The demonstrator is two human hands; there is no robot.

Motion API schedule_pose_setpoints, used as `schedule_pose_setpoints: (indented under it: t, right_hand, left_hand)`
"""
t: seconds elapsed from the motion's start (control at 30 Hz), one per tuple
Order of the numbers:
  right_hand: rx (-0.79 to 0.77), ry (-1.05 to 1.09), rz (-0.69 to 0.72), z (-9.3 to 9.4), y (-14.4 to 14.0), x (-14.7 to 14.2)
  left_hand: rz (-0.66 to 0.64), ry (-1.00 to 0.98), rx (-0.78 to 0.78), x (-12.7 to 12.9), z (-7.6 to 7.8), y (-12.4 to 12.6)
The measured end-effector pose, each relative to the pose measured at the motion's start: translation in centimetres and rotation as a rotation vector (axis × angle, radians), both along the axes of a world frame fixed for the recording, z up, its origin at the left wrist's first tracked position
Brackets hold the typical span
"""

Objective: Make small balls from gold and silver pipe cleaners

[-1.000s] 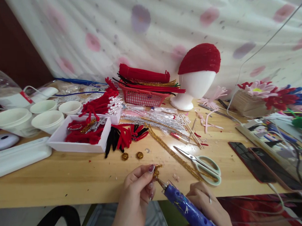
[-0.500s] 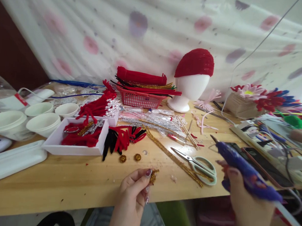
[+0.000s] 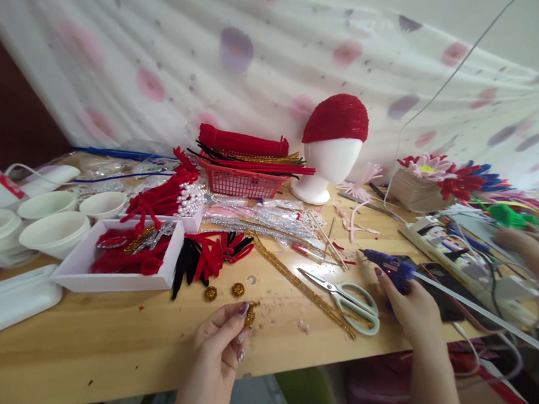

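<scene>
My left hand [image 3: 219, 334] pinches a small gold glitter ball [image 3: 250, 315] between thumb and fingers, just above the near edge of the wooden table [image 3: 112, 332]. My right hand [image 3: 410, 300] grips a blue glue gun [image 3: 389, 268] low over the table at the right, its nozzle pointing left, its body over a dark phone [image 3: 444, 287]. Two more gold balls [image 3: 223, 292] lie on the wood ahead of my left hand. Scissors [image 3: 343, 294] and a gold glitter stem [image 3: 301, 284] lie between my hands.
A white tray [image 3: 114, 278] of red pieces and white bowls [image 3: 54, 231] sit at the left. A red basket [image 3: 241, 180] of stems and a white foam head with a red cap [image 3: 332, 148] stand at the back. Another person's hand [image 3: 524, 246] and cables are at far right.
My right hand carried the glue gun away from the gold ball, swung it right and lowered it to the table by the phone. My left hand kept holding the ball.
</scene>
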State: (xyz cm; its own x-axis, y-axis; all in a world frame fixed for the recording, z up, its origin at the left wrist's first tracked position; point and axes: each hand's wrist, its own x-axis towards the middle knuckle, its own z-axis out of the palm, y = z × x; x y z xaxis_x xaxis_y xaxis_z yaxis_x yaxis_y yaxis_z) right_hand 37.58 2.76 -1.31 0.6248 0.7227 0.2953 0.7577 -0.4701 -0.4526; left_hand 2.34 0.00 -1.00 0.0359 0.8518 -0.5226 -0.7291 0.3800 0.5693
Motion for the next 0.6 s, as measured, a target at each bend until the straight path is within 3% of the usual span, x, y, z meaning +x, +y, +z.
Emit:
schedule_pose_setpoints:
  t: [0.13, 0.2, 0.27, 0.33, 0.43, 0.53, 0.6]
  right_hand:
    - [-0.157, -0.084, -0.137, 1.0, -5.0, -2.2]
    - [-0.097, 0.063, -0.008, 2.1, -6.7, -4.1]
    - [-0.005, 0.095, 0.269, 3.5, -6.4, -6.0]
    - [-0.040, 0.055, 0.415, 4.8, -3.8, -7.2]
    - [-0.187, -0.025, 0.401, 5.6, 3.1, -7.7]
    - [-0.289, -0.053, 0.401, 5.0, 9.6, -7.6]
    - [-0.346, -0.073, 0.422, 4.3, 12.3, -7.7]
  left_hand:
    - [-0.001, 0.033, -0.003, -0.1, -0.2, 0.1]
    - [-0.003, 0.057, -0.002, -0.2, -0.3, 0.2]
    - [0.002, 0.085, -0.001, -0.3, -0.4, 0.3]
    - [0.020, 0.115, 0.002, -0.7, -0.5, 0.3]
    - [0.085, 0.156, 0.017, -1.7, -0.8, 0.1]
    - [0.143, 0.183, 0.033, -2.9, -1.1, -0.3]
    - [0.159, 0.195, 0.043, -3.5, -1.4, -0.6]
